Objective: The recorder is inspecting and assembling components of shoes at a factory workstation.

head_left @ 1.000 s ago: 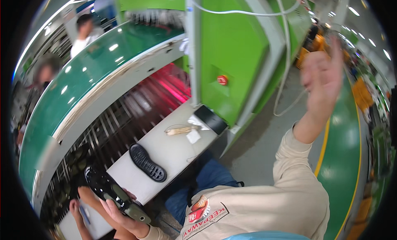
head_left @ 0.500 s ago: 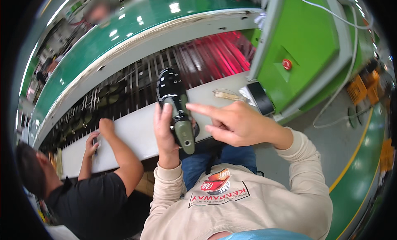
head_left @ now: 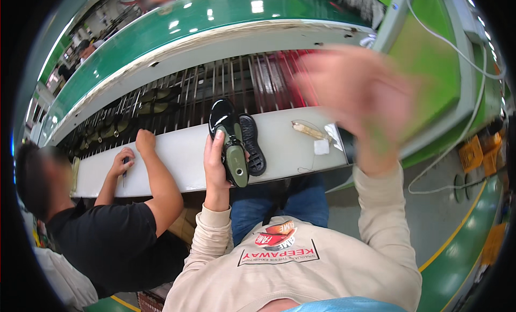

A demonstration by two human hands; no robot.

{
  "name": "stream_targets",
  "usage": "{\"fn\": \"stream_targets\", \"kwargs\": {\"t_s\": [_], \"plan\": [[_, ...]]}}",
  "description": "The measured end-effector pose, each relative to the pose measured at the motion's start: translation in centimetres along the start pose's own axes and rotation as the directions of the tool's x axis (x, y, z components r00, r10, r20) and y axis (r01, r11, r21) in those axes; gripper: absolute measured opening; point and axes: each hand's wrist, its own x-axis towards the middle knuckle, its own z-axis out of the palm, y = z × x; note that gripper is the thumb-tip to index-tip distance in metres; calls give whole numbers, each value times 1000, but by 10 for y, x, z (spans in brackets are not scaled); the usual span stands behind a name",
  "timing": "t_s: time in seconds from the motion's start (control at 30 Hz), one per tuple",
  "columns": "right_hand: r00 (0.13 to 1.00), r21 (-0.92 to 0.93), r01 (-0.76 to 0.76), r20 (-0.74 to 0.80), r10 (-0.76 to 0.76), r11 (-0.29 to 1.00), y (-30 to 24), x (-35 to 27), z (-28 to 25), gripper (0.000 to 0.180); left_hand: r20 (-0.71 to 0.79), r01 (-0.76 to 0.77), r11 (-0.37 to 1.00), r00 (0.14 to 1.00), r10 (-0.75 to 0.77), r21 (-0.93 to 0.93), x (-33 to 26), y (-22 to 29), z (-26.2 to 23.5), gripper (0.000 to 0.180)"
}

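Left hand [head_left: 215, 164] gripping a black shoe [head_left: 228, 140] over the white bench [head_left: 177, 159], beside a dark sole [head_left: 252, 145]. Right hand [head_left: 357, 99] raised, blurred, fingers spread wide, holding nothing.

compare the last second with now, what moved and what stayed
The left hand brought the glossy black shoe with the olive insole up from the bench's near end and now holds it beside the black rubber outsole. The right hand came down from overhead, neared the shoe, then lifted away, blurred. Unchanged: the outsole on the white bench.
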Motion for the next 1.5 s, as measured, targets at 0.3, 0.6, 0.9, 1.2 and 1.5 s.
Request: {"fn": "stream_targets", "kwargs": {"t_s": [0.3,0.6,0.9,1.2,1.5], "plan": [[762,-218,-303,529,373,928,31,125,96,109,24,-18,997,1000,17,72,-13,3,2,36],[852,-387,-338,260,453,858,157,-100,37,108,-115,-225,961,963,245,162,7,-1,1,37],[868,78,-495,76,490,865,165,-102,40,49,-277,-986,-158,-167,946,56,-80,161,65,51],[877,25,-474,-75,475,880,174,-107,13,66,258,-536,820,837,484,203,-20,32,61,62],[881,-112,-457,-190,433,882,192,-145,-13,91,240,-279,10,842,483,960,141,-66,-74,60]]}}
